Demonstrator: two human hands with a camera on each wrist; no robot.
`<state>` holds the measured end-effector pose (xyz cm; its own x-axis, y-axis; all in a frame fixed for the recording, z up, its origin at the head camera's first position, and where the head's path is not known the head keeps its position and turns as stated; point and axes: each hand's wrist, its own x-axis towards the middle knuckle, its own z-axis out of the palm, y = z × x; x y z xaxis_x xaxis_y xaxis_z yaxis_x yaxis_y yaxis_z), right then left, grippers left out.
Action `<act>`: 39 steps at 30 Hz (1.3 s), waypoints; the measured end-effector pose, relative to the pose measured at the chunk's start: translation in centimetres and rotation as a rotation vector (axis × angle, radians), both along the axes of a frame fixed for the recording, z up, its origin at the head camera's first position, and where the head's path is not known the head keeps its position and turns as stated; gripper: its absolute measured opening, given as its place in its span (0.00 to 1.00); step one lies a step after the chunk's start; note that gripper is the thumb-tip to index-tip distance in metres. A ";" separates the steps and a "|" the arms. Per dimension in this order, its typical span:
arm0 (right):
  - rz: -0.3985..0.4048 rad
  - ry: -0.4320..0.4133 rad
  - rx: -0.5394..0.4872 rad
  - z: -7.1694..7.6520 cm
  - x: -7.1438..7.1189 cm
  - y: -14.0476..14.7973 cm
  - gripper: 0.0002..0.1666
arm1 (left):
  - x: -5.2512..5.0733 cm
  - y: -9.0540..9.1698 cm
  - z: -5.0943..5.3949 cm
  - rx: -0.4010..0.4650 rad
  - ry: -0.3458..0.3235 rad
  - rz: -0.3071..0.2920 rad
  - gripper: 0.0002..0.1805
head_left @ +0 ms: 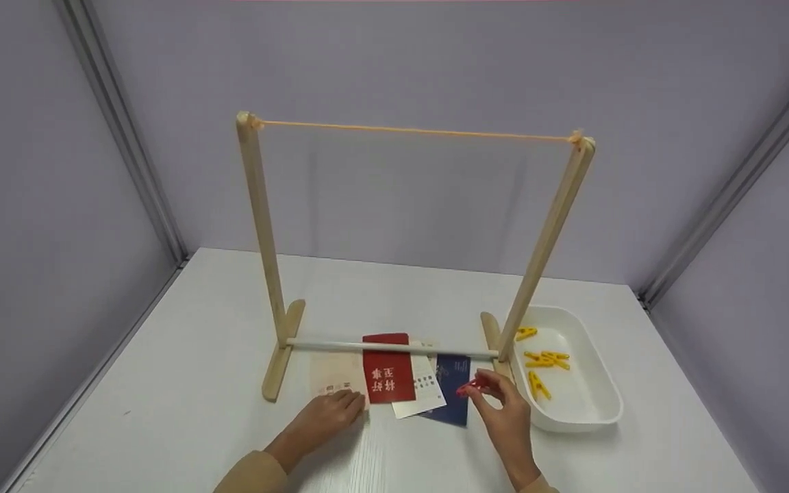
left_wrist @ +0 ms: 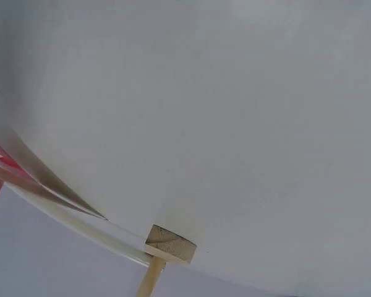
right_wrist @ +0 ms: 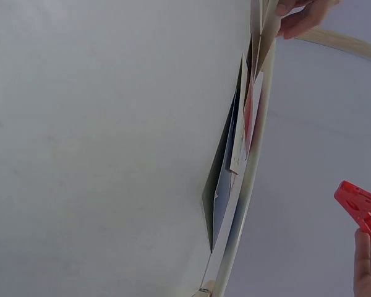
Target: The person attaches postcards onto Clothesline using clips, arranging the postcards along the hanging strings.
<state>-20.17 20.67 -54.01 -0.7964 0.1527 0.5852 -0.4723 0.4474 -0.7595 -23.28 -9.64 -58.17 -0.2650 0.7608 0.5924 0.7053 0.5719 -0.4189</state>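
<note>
In the head view my left hand [head_left: 326, 418] pinches the near edge of a beige card [head_left: 336, 370], its fingers curled at the card's corner. My right hand [head_left: 509, 414] holds a red clothespin [head_left: 471, 387] between thumb and fingers, above the right end of the cards. The right wrist view shows this clothespin [right_wrist: 362, 207] at its right edge. Beside the beige card lie a red card [head_left: 389, 373] with white characters, a white card [head_left: 422, 390] with dark print and a dark blue card [head_left: 453, 387], partly overlapping.
A wooden frame [head_left: 261, 226] stands over the cards, with an orange string [head_left: 408, 130] tied across its top and a white rod [head_left: 340, 345] low down. On the right, a white tray [head_left: 610, 390] contains several yellow clothespins [head_left: 546, 359]. Grey walls enclose the white table [head_left: 161, 383].
</note>
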 end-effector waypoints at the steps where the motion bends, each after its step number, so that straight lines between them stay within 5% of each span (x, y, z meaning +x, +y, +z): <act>1: 0.005 0.006 0.001 0.0 0.0 0.0 0.19 | 0.2 0.0 0.1 0.030 0.019 -0.012 0.11; 7: -0.002 -0.022 -0.019 0.0 0.0 0.1 0.19 | 0.8 -0.2 1.3 0.222 0.173 0.025 0.24; 12: -0.018 -0.058 -0.009 0.2 0.0 0.2 0.19 | 1.2 -0.6 2.4 0.304 0.133 0.109 0.11; 15: -0.024 -0.066 -0.001 0.2 0.0 0.2 0.19 | 1.6 -0.7 2.6 0.384 0.031 0.123 0.13; 19: -0.007 -0.044 -0.012 0.2 -0.1 0.4 0.19 | 2.0 -0.6 2.7 0.612 -0.233 0.150 0.06; 22: 0.004 -0.039 -0.034 0.2 -0.1 0.6 0.19 | 2.1 -0.5 3.1 0.809 -0.487 0.241 0.04; 25: 0.002 -0.057 -0.048 0.3 0.0 0.6 0.18 | 2.0 -0.7 3.8 0.975 -0.667 0.362 0.05; 29: -0.008 -0.041 -0.020 1.4 0.7 0.2 0.18 | 1.6 -1.6 4.4 1.101 -0.729 0.438 0.05; 33: -0.016 0.009 0.031 2.8 1.5 -0.4 0.18 | 1.3 -2.4 4.8 1.132 -0.728 0.488 0.02; 39: -0.004 0.020 0.009 1.5 0.8 0.4 0.18 | 1.3 -3.0 4.8 1.179 -0.763 0.566 0.06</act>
<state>-19.36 21.04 -52.53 -0.7839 0.1507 0.6024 -0.4855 0.4560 -0.7459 -21.99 -12.59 -53.39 -0.8674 -0.3411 0.3622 0.1142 0.5720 0.8123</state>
